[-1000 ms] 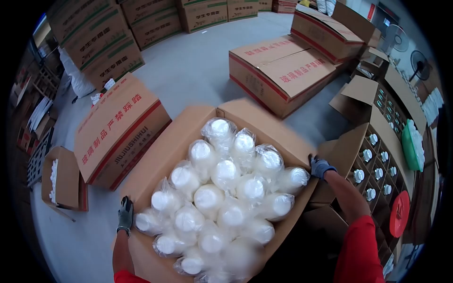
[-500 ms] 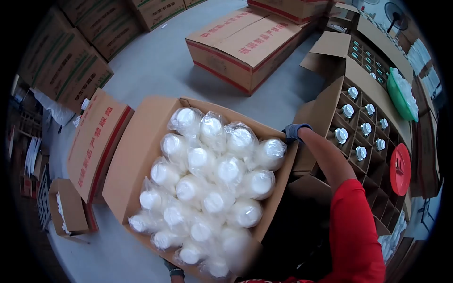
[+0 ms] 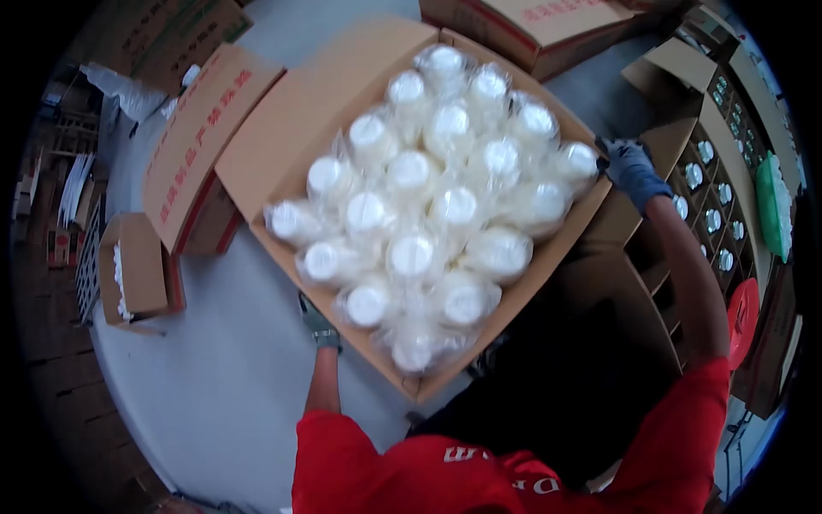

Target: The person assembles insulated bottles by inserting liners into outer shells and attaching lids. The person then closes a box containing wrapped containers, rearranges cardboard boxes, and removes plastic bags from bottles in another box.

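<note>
An open cardboard box full of white-capped bottles in clear plastic wrap is held at an angle before me, one corner toward my body. My left hand, in a grey glove, is at the lower left side of the box, its fingers partly hidden against the cardboard. My right hand, in a blue-grey glove, grips the box at its right corner, fingers bent over the edge.
A closed carton with red print stands at the left, near a small open box. On the right are a divided carton of capped bottles, a green basin and a red lid. Another carton lies beyond.
The box has turned and shifted up and right in view, its near corner now visible. My left hand has come into fuller view below its left side, and my right hand stays at the right corner.
</note>
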### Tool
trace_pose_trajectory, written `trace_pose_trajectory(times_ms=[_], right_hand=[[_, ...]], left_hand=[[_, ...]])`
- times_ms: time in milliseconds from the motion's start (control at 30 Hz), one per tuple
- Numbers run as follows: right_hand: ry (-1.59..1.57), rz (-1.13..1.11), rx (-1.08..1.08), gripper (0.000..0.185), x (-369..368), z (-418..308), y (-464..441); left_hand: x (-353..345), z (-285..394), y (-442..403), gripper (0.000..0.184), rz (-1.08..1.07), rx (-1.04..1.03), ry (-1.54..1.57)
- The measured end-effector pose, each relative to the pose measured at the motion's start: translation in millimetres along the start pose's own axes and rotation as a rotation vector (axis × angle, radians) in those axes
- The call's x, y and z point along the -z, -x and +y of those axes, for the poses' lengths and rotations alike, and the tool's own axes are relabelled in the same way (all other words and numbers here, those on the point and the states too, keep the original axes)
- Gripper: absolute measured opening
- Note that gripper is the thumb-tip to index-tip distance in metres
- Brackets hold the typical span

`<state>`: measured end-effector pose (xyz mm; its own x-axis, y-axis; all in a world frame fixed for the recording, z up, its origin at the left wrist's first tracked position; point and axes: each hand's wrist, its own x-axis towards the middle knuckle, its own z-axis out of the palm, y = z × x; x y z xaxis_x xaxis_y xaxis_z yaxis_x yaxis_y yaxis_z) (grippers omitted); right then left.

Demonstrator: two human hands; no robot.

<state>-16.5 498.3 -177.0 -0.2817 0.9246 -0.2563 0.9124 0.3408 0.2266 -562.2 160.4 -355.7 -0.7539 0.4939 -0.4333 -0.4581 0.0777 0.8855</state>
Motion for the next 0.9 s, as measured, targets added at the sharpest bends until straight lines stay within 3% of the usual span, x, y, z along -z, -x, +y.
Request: trace_pose_trajectory(times_ms=[33, 67, 133, 200, 267, 300, 333, 367, 433, 467, 533, 567, 633, 700, 733, 767, 800, 833, 900], right_hand=[[-0.149, 0.129, 0.106, 0.036, 25.5, -19.5, 29.1], [-0.263, 0.17, 0.148, 0.038, 48.9, -40.1, 63.0], [-0.443, 0.296, 0.261, 0.042, 73.8, -79.7, 131.5], [-0.55, 0.338, 0.351, 0.045, 78.8, -108.7, 199.9], [-0.616, 0.166, 0.334, 0.046, 73.8, -135.9, 254.2], [-0.64, 0.023, 0.309, 0.047, 65.5, -147.6, 274.9], [-0.686, -0.026, 0.282, 0.047, 39.5, -155.1, 293.8], [-0.732, -0.073, 0.256, 0.047, 14.6, -160.7, 312.9], [-0.87, 0.182, 0.298, 0.05, 1.8, -172.8, 348.8], [-0.843, 0.098, 0.274, 0.058, -2.1, -178.0, 359.7], [-1.075, 0.124, 0.135, 0.069, -18.8, -199.6, 376.4], [-1.186, 0.14, 0.074, 0.075, -19.3, -208.9, 380.9], [-1.801, -0.009, 0.193, 0.093, 0.9, -232.2, 375.0], [-1.76, 0.043, 0.355, 0.1, -34.4, -250.1, 366.5], [-1.891, -0.111, 0.282, 0.1, -41.9, -251.2, 364.1], [-2.011, -0.265, 0.208, 0.099, -51.9, -253.8, 356.4], [-1.717, 0.16, 0.22, 0.098, -83.4, -264.4, 349.6], [-1.689, 0.146, 0.188, 0.096, -82.6, -261.1, 349.9], [-1.638, 0.111, 0.107, 0.094, -75.3, -254.8, 355.1]], left_hand=[[3.9, 5.3, 1.1, 0.049, 0.013, -0.118, -0.109], [22.3, 0.7, -12.6, 0.051, 0.151, -0.558, -0.696], [-27.2, 67.8, 66.6, 0.052, 0.024, -0.986, -1.212], [-44.9, 85.7, 119.7, 0.067, -0.479, -1.165, -1.199], [-55.5, 73.1, 173.7, 0.084, -0.859, -0.98, -1.18], [-57.9, 63.7, 193.4, 0.097, -0.937, -0.972, -1.436], [-51.9, 41.5, 193.0, 0.095, -1.019, -1.147, -1.58], [-42.4, 22.7, 190.0, 0.079, -1.069, -0.957, -1.697], [-36.4, 10.7, 181.8, 0.058, -0.993, -0.795, -1.819], [-47.8, 23.4, 192.9, 0.05, -1.007, -0.853, -1.742], [-66.3, 64.9, 232.9, 0.034, -1.034, -0.935, -1.601], [-63.0, 66.8, 256.5, 0.031, -1.165, -0.746, -1.29], [-67.8, 57.8, 301.1, 0.027, -1.35, -0.38, -0.65], [-79.6, 72.0, 336.7, 0.029, -1.3, -0.417, -0.66], [-81.8, 75.3, 346.1, 0.03, -1.265, -0.437, -0.659], [-73.2, 64.3, 316.6, 0.041, -1.201, -0.308, -0.666], [-74.8, 56.5, 290.5, 0.052, -1.119, -0.697, -0.852], [-82.8, 53.2, 267.4, 0.065, -1.007, -1.088, -1.021], [-86.5, 56.1, 239.1, 0.09, -0.736, -1.432, -1.478]])
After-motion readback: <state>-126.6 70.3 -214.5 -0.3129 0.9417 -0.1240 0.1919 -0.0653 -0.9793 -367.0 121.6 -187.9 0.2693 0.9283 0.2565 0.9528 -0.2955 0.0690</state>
